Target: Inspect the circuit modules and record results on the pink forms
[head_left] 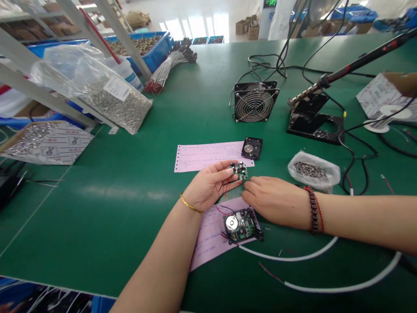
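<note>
A small green circuit board [240,170] with red and dark wires rests between the thumb and fingers of my left hand [215,182]. Just right of the board is my right hand [272,200], its fingers curled together near the board's lower edge; whatever they may hold is hidden. Below both hands a black housing [240,226] with a silver disc and green board lies on a pink sheet [206,248]. Another black part [252,148] with a round metal piece sits on a second pink sheet [205,157] above my hands.
Behind are a fan [256,102] and a soldering iron [355,65] in its black stand [316,124]. A bag of small metal parts [309,170] lies right, with white cables [325,289] nearer. At left are a large filled bag [120,102] and a box [52,143].
</note>
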### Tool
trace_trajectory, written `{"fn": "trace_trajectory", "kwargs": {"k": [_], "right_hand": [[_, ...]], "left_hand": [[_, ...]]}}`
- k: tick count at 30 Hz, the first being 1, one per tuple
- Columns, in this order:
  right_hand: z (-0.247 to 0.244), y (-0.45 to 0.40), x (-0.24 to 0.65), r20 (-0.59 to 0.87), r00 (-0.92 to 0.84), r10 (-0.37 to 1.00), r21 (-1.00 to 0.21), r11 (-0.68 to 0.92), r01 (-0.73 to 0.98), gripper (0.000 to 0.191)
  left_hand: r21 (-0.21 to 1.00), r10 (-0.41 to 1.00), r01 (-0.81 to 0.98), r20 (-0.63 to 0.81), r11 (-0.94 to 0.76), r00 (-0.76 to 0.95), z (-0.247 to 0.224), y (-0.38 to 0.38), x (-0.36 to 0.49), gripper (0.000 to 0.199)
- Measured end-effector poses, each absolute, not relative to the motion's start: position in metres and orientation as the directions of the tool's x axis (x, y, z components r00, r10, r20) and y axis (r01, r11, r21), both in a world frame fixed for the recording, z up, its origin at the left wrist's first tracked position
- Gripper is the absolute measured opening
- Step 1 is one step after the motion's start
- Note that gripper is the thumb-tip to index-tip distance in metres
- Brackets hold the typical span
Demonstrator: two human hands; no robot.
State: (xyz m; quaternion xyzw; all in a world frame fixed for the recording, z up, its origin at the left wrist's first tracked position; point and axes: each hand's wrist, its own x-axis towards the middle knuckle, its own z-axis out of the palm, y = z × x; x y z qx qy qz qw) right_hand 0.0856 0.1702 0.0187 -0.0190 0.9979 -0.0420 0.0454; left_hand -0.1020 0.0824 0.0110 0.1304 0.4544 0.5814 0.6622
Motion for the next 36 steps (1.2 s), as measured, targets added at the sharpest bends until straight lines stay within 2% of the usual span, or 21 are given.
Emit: {"fn": "trace_trajectory", "kwargs": {"k": [4, 7, 9, 12, 15, 17, 19, 21, 23, 25, 29, 36], "right_hand": [[0.02, 0.168, 0.101, -0.133, -0.989, 0.066, 0.015, 0.998, 0.064, 0.021], [0.027, 0.177, 0.11, -0.203, -0.962, 0.182, -0.014, 0.982, 0.189, 0.021], [0.035, 0.185, 0.117, -0.233, -0.934, 0.271, -0.116, 0.946, 0.303, 0.021], [0.05, 0.191, 0.13, -0.143, -0.884, 0.445, -0.353, 0.812, 0.465, 0.022], [0.057, 0.182, 0.143, -0.059, -0.803, 0.593, -0.625, 0.605, 0.493, 0.023], [0.054, 0.17, 0.151, -0.044, -0.756, 0.653, -0.722, 0.503, 0.476, 0.023], [0.048, 0.157, 0.156, -0.006, -0.724, 0.69, -0.67, 0.535, 0.515, 0.02], [0.04, 0.146, 0.159, 0.008, -0.713, 0.701, -0.454, 0.638, 0.622, 0.019], [0.032, 0.138, 0.159, -0.023, -0.698, 0.716, -0.228, 0.676, 0.701, 0.02], [0.026, 0.134, 0.156, -0.048, -0.665, 0.745, -0.122, 0.657, 0.744, 0.023], [0.019, 0.135, 0.144, -0.031, -0.629, 0.777, -0.07, 0.626, 0.777, 0.03], [0.017, 0.134, 0.132, -0.082, -0.718, 0.692, -0.063, 0.715, 0.696, 0.02]], "left_hand": [[0.794, 0.896, -0.569, -0.391, 0.212, -0.211, 0.011, 0.084, -0.1, 0.026], [0.931, 0.882, -0.352, -0.245, 0.098, -0.402, 0.017, 0.084, -0.096, 0.026], [0.984, 0.874, -0.171, -0.122, 0.045, -0.471, 0.023, 0.082, -0.09, 0.026], [0.999, 0.89, -0.001, -0.029, 0.032, -0.455, 0.034, 0.077, -0.076, 0.027], [0.993, 0.91, 0.115, 0.035, 0.013, -0.413, 0.04, 0.069, -0.061, 0.03], [0.98, 0.92, 0.197, 0.086, -0.01, -0.383, 0.043, 0.065, -0.053, 0.031], [0.966, 0.925, 0.255, 0.123, -0.029, -0.36, 0.044, 0.063, -0.05, 0.031], [0.959, 0.923, 0.281, 0.138, -0.034, -0.36, 0.044, 0.063, -0.05, 0.03], [0.954, 0.918, 0.299, 0.144, -0.029, -0.369, 0.043, 0.065, -0.052, 0.029], [0.946, 0.916, 0.322, 0.151, -0.025, -0.373, 0.041, 0.067, -0.054, 0.029], [0.923, 0.916, 0.382, 0.185, -0.037, -0.357, 0.035, 0.071, -0.056, 0.031], [0.912, 0.911, 0.407, 0.201, -0.041, -0.359, 0.031, 0.074, -0.058, 0.035]]}}
